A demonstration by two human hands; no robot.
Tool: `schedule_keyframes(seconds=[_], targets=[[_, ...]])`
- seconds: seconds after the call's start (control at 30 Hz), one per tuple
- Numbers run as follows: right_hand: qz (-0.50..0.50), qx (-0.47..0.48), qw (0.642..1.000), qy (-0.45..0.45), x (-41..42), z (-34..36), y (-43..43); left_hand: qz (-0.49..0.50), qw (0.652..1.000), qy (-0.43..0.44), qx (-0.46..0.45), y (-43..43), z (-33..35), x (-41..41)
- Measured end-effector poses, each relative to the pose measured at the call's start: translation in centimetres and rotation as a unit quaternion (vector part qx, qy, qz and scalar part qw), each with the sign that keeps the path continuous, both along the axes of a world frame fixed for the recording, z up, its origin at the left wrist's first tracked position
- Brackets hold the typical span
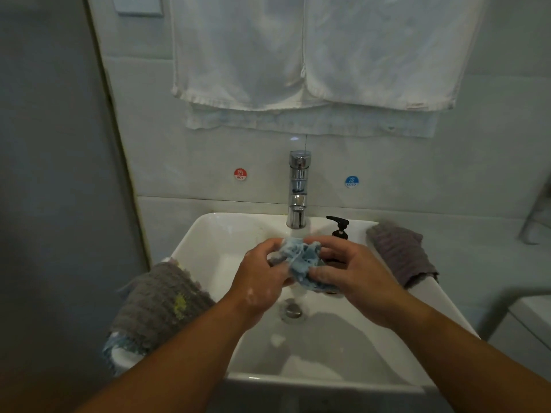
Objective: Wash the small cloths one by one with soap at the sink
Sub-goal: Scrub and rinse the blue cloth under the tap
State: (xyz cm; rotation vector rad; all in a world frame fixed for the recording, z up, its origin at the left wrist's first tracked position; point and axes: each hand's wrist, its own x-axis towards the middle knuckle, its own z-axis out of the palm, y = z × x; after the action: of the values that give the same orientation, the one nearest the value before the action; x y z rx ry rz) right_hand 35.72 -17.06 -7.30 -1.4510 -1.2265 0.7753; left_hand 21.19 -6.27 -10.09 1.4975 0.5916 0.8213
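Note:
A crumpled light-blue cloth [301,259] is held over the white sink [208,234], under water running from the chrome tap [298,189]. My left hand [262,278] grips its left side and my right hand [354,275] grips its right side. Soap suds cling to my left wrist. A grey cloth with a yellow stain [161,305] lies over the sink's left rim, on top of a blue patterned cloth [111,347]. Another grey cloth [402,251] lies on the right rim. A black soap pump [340,226] stands behind my right hand.
White towels [313,55] hang on the tiled wall above the tap. Red hot [240,174] and blue cold [352,181] stickers flank the tap. The drain [293,311] sits in the basin floor. A grey wall is close on the left.

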Motion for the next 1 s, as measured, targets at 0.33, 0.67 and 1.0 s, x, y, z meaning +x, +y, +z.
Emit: schedule_keyframes(seconds=[0.33,0.67,1.0], targets=[[-0.194,0.044,0.972,-0.125,-0.3,-1.1,1.2,-0.053,0.998,-0.018,0.002,-0.6,0.3,-0.2],[-0.024,0.026,0.999,0.019,-1.0,-1.4,0.3,0.034,0.999,0.014,-0.013,0.3,-0.4,0.2],[-0.176,0.05,0.981,-0.059,-0.6,-1.8,1.9,0.035,0.999,-0.009,-0.002,0.6,-0.8,0.6]])
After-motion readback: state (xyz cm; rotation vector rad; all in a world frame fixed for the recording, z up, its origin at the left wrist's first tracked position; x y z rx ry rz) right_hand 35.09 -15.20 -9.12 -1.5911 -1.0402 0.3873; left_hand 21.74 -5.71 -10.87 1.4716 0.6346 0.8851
